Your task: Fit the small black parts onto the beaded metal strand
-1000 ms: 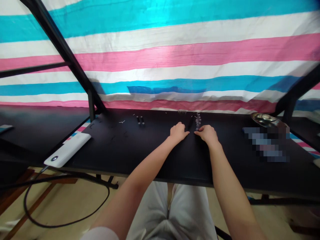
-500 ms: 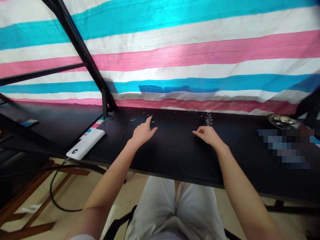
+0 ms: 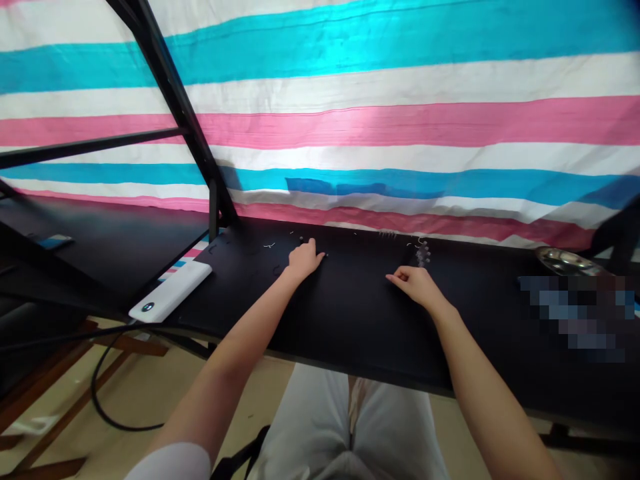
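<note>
Working well apart now, our two hands are no longer sitting close together as they were a second ago. Our left hand (image 3: 305, 262) is covering most of the short dark sticks (image 3: 301, 239). One end is peeking out just past its fingers, and a little dark tip (image 3: 327, 255) is showing right beside its thumb. We are not able to tell if the fingers are pinching a stick or only touching it. Our right hand (image 3: 413, 283) is bending its fingers in toward its thumb, and we can't tell if anything is hiding inside. Just beyond it, a clear bumpy clump (image 3: 423, 253) is lying beside a dark strip (image 3: 410, 255). So it seems we are now busy with the sticks, while the clump is waiting by the other hand. On the outer side of the left hand, a thin white bit (image 3: 269, 245) is lying on the black table (image 3: 350, 333). Beyond both hands, tiny bits (image 3: 387, 234) are lining up near the far edge.
</note>
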`<state>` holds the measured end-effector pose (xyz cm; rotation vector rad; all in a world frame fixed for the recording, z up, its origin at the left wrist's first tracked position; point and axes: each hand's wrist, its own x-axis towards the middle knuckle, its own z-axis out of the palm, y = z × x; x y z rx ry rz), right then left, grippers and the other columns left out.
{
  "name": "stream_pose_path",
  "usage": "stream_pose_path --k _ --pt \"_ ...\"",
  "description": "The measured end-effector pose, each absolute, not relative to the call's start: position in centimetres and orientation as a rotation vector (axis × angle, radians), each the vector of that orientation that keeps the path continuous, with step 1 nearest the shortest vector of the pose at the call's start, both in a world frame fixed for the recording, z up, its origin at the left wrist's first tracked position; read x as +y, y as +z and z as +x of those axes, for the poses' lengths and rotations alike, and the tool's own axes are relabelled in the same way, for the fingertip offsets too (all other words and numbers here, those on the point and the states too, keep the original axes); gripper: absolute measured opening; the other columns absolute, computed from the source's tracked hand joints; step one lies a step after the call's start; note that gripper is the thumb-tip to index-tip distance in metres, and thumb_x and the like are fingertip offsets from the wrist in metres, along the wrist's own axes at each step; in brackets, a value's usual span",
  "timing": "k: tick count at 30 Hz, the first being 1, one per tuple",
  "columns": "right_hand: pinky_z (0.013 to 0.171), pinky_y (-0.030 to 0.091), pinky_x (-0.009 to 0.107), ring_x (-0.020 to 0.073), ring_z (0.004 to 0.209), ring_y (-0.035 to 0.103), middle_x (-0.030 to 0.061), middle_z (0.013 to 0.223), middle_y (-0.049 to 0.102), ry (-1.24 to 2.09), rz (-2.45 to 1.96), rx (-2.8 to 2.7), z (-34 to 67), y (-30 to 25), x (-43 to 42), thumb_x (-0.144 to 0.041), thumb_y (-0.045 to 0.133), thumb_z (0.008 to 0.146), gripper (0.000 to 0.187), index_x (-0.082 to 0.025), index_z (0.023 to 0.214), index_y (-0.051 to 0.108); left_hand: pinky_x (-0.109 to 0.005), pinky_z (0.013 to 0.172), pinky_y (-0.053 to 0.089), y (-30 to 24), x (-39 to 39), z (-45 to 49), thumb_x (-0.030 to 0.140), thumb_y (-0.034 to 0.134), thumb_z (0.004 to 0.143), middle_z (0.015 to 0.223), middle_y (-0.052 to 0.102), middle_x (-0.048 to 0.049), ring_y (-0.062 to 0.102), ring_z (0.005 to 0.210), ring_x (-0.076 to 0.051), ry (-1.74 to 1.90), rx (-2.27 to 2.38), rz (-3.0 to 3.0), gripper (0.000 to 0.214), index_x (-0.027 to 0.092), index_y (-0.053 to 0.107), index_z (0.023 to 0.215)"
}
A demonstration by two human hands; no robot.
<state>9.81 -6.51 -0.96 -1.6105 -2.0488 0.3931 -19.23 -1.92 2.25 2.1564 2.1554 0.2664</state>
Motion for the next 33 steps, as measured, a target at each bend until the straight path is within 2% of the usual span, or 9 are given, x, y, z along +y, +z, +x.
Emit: stream_pose_path --k 7,10,13,16,18,20,24,29,33 --pt "0.052 0.033 0.023 0.0111 0.051 0.046 -0.0004 0.054 0.054 0.392 -1.611 -2.030 10.0 -1.1 -6.3 -0.050 0.051 0.076 0.036 -0.019 0.059 0.055 -0.040 0.082 0.042 2.4 -0.3 -17.4 0.019 0.047 0.083 0.101 0.062 -0.0183 0.059 0.098 -0.030 0.134 1.922 2.341 0.022 0.014 0.055 0.102" --pt "0.052 0.033 0.023 0.0111 0.050 0.046 0.0001 0.054 0.054 0.386 -1.605 -2.021 10.0 -0.9 -6.4 -0.051 0.051 0.076 0.037 -0.018 0.058 0.056 -0.036 0.081 0.042 2.7 -0.2 -16.7 0.022 0.051 0.081 0.098 0.062 -0.0155 0.060 0.094 -0.027 0.191 1.870 2.347 0.016 0.015 0.057 0.095" --pt "0.053 0.036 0.024 0.0117 0.052 0.047 0.0007 0.055 0.055 0.409 -1.552 -1.960 9.2 -0.7 -6.7 -0.052 0.049 0.077 0.038 -0.018 0.062 0.058 -0.028 0.071 0.044 2.5 -0.8 -15.2 0.028 0.048 0.083 0.079 0.063 -0.0077 0.060 0.075 -0.018 0.559 1.637 2.195 0.015 0.016 0.056 0.086" --pt "0.056 0.041 0.024 0.0121 0.055 0.051 0.0018 0.065 0.060 0.572 -1.406 -1.800 7.6 -0.6 -7.1 -0.054 0.048 0.078 0.038 -0.018 0.081 0.061 -0.022 0.057 0.041 1.7 -2.0 -12.8 0.033 0.046 0.084 0.057 0.055 0.0006 0.053 0.054 -0.010 0.971 1.282 1.840 0.019 0.015 0.052 0.082" --pt "0.052 0.042 0.024 0.0108 0.053 0.052 0.0027 0.073 0.062 0.749 -1.288 -1.687 6.5 -0.6 -7.3 -0.054 0.047 0.078 0.043 -0.018 0.097 0.058 -0.019 0.050 0.036 1.0 -2.8 -11.2 0.039 0.048 0.082 0.053 0.052 0.0030 0.046 0.046 -0.007 1.120 1.131 1.642 0.024 0.015 0.051 0.080" --pt "0.046 0.042 0.024 0.0096 0.049 0.052 0.0039 0.080 0.063 0.899 -1.193 -1.606 5.6 -0.7 -7.4 -0.055 0.047 0.078 0.047 -0.017 0.105 0.053 -0.017 0.044 0.031 0.3 -3.5 -10.0 0.042 0.052 0.078 0.051 0.050 0.0043 0.039 0.040 -0.004 1.201 1.055 1.500 0.027 0.015 0.051 0.079" --pt "0.038 0.038 0.021 0.0092 0.047 0.053 0.0032 0.078 0.062 1.043 -1.123 -1.528 4.8 -0.9 -7.3 -0.056 0.052 0.074 0.045 -0.017 0.097 0.054 -0.017 0.036 0.024 -0.4 -4.6 -9.3 0.042 0.058 0.074 0.055 0.055 0.0033 0.034 0.034 -0.002 1.242 0.996 1.345 0.029 0.014 0.054 0.079" --pt "0.039 0.040 0.022 0.0087 0.047 0.053 0.0015 0.074 0.061 1.145 -1.083 -1.415 4.7 -0.8 -7.2 -0.054 0.056 0.072 0.041 -0.017 0.087 0.054 -0.017 0.033 0.022 -0.1 -5.5 -9.9 0.040 0.059 0.072 0.067 0.064 -0.0023 0.038 0.032 -0.002 1.231 0.994 1.262 0.029 0.013 0.052 0.080" --pt "0.041 0.037 0.022 0.0064 0.044 0.045 -0.0021 0.065 0.056 1.085 -1.056 -1.340 4.8 -0.6 -7.4 -0.051 0.062 0.067 0.039 -0.017 0.083 0.055 -0.017 0.033 0.021 0.0 -5.8 -9.8 0.041 0.062 0.069 0.063 0.061 0.0012 0.036 0.031 -0.001 1.238 0.997 1.251 0.032 0.014 0.050 0.080"
